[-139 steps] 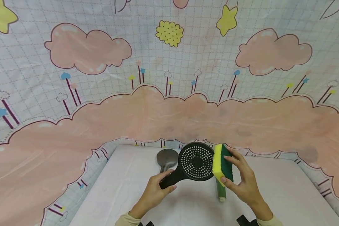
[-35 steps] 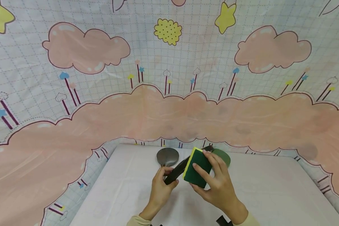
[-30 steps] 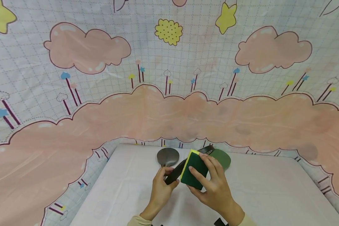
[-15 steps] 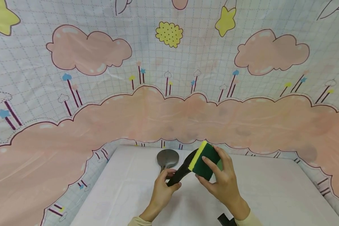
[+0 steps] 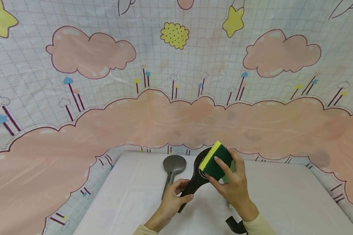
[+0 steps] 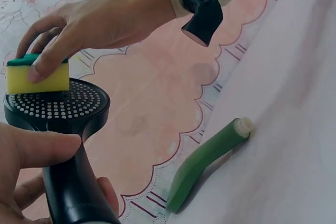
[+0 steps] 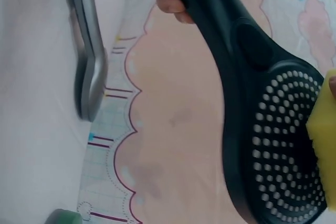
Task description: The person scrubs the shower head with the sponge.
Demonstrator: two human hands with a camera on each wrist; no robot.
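Note:
My left hand [image 5: 171, 201] grips the handle of a black shower head [image 5: 193, 184], whose nozzle face is turned toward the right. A kitchen sponge [image 5: 219, 162], yellow with a dark green scouring side, is pinched in my right hand [image 5: 236, 186]. In the left wrist view the sponge's yellow side sits against the dotted nozzle face [image 6: 84, 100], with the fingers over the green side. The right wrist view has the yellow edge overlapping the nozzles, and the left fingers [image 6: 47, 148] wrap the handle. Part of the nozzle face is hidden behind the sponge.
On the white table [image 5: 120, 195] a grey shower head [image 5: 174, 164] lies left of the hands. A green shower head [image 6: 207, 158] lies behind the right hand, mostly hidden in the head view. A patterned cloth [image 5: 194, 120] hangs behind the table.
The black shower head has turned from edge-on so that its nozzle face shows beside the sponge. The right hand and sponge have moved up and right from the handle side to the head.

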